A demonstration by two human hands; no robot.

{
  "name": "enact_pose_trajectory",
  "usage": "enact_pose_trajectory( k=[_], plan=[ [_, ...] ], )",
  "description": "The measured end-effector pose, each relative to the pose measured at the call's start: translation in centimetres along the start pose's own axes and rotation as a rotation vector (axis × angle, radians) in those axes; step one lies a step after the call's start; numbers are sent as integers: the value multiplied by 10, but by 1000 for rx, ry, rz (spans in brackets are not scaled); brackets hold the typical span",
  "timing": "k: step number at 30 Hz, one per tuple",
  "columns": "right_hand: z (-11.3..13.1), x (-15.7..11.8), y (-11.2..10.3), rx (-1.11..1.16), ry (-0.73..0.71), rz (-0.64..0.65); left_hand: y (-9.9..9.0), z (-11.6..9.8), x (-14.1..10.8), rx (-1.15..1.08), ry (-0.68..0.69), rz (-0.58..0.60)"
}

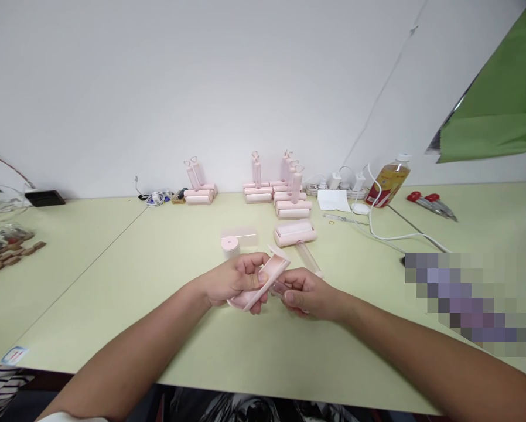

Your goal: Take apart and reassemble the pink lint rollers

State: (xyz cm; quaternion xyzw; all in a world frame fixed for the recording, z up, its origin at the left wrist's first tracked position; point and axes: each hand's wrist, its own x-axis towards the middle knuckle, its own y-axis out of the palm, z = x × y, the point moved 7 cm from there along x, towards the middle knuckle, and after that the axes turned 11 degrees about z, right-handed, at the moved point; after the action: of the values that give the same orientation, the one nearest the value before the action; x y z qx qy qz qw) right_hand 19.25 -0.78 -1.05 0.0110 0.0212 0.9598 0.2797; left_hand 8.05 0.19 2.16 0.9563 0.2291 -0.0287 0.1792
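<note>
My left hand [234, 278] is closed around a pink curved lint roller cover [279, 262], held tilted above the table with its hollow side showing. My right hand [309, 295] pinches a clear pinkish handle [279, 288] that meets the cover's side; whether the two are joined, I cannot tell. Just beyond my left hand stands a pink-topped sticky roll [230, 246], with a flat translucent pink piece [245, 235] behind it. A lint roller [295, 233] lies past my hands, its clear handle [307, 257] pointing towards me.
Several pink lint rollers [293, 209] stand along the wall, handles up. To their right are white paper [333, 200], a white cable [377, 225], a drink bottle [388, 181] and red-handled pliers [432, 204]. Wooden pieces [12, 255] lie at far left. A blurred patch covers the right side.
</note>
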Motion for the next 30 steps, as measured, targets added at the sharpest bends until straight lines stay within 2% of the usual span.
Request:
enact_pose_trajectory(
  k=[3, 5, 9, 11, 13, 16, 18, 20, 22, 24, 26, 30],
  plan=[
    [11, 1, 8, -36, -42, 30, 4, -4, -3, 58, 31, 50],
    [15, 1, 8, -69, -61, -2, 5, -13, -9, 109, 88, 37],
    [1, 0, -3, -62, -15, -110, -2, -52, -39, 165, 302, -43],
    [-9, 2, -10, -47, -3, -157, -16, -80, -63, 218, 471, -164],
    [-14, 4, -15, -44, 1, -199, -39, -102, -87, 333, 574, -399],
    [-18, 5, -19, -61, 31, -243, -80, -111, -114, 526, 531, -866],
    [-19, 5, -21, -77, 62, -264, -99, -104, -113, 705, 408, -1022],
    [-20, 4, -21, -87, 77, -270, -111, -90, -97, 916, 222, -1032],
    [-20, 3, -21, -95, 77, -269, -118, -77, -77, 1112, 131, -1009],
    [-20, 3, -21, -101, 78, -268, -122, -66, -60, 1227, 105, -975],
    [-20, 3, -20, -108, 86, -266, -123, -55, -42, 1314, 69, -889],
    [-19, 4, -18, -121, 93, -261, -127, -41, -23, 1388, 17, -753]
  ],
)
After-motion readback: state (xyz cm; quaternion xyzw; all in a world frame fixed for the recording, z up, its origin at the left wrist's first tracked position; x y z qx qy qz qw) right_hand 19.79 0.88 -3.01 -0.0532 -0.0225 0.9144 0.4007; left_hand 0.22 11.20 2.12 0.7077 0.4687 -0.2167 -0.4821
